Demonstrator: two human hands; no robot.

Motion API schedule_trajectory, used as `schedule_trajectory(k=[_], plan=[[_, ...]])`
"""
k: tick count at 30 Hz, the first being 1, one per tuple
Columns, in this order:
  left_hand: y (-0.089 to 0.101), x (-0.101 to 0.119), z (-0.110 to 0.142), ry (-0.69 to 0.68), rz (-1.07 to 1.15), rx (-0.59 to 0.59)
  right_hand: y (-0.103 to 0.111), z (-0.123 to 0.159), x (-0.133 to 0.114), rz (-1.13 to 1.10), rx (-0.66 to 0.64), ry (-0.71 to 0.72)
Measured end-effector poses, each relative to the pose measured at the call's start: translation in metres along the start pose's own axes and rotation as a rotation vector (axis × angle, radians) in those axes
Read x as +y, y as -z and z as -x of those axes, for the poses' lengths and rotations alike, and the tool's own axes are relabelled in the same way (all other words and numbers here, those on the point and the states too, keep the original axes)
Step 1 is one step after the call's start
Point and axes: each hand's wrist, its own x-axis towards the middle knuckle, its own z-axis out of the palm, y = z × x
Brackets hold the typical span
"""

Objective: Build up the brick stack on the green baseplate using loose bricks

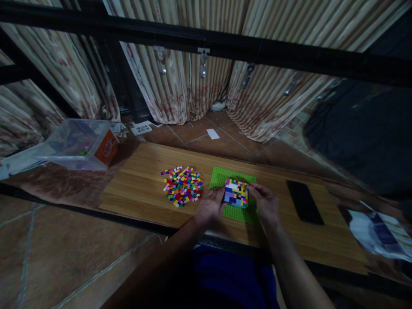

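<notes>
A block of multicoloured toy bricks [236, 193], its top a patchwork of white, yellow, purple, blue and red, is over the green studded baseplate [220, 173]. Whether it is fixed to the plate or held just above it, I cannot tell. My left hand [210, 207] grips the block's left side, thumb and fingers pressed against it. On the other side, the fingertips of my right hand [266, 203] pinch the upper right edge; any loose brick between them is too small to make out. Left of the baseplate lies a pile of small loose bricks [183, 185] in many colours.
The wooden board [135, 184] lies on a low table. A black phone-like slab [304, 201] rests to the right, with a white and purple plastic packet [381, 231] beyond. At far left stands a clear plastic bin [71, 161] with an orange label. Striped curtains [186, 86] hang behind.
</notes>
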Motion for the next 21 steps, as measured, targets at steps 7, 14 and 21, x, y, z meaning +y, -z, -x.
schedule_trajectory(k=[7, 14, 21], plan=[[0.003, 0.001, -0.002, 0.005, 0.002, -0.016, -0.005, -0.008, -0.005, 0.039, 0.013, 0.001], [0.002, 0.002, -0.002, -0.001, 0.041, -0.012, -0.011, -0.010, -0.001, 0.111, -0.031, 0.029], [0.002, 0.001, -0.002, -0.019, 0.016, -0.020, -0.011, -0.008, -0.001, 0.230, -0.001, 0.108]])
